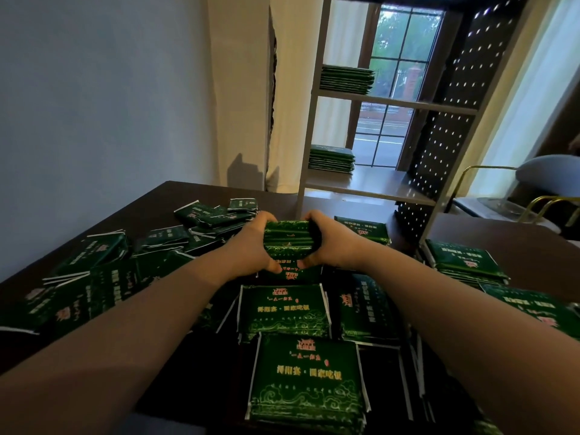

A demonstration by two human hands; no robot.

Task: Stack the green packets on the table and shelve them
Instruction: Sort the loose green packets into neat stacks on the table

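A stack of green packets (pixel 288 243) stands at the middle of the dark table (pixel 163 199). My left hand (pixel 251 246) grips its left side and my right hand (pixel 332 243) grips its right side, thumbs toward me at the stack's near lower edge. Several more green packets lie around it: loose ones at the left (pixel 103 268), neat piles in front of me (pixel 284 309) (pixel 307 381) and at the right (pixel 464 262). Beyond the table stands a white shelf unit (pixel 392 103), with a packet stack on its upper shelf (pixel 346 79) and another on its lower shelf (pixel 331 159).
A black perforated panel (pixel 445 127) forms the shelf's right side. A window (pixel 395 89) is behind the shelf. A chair with a gold frame (pixel 533 196) stands at the far right. A plain wall (pixel 94 105) runs along the table's left.
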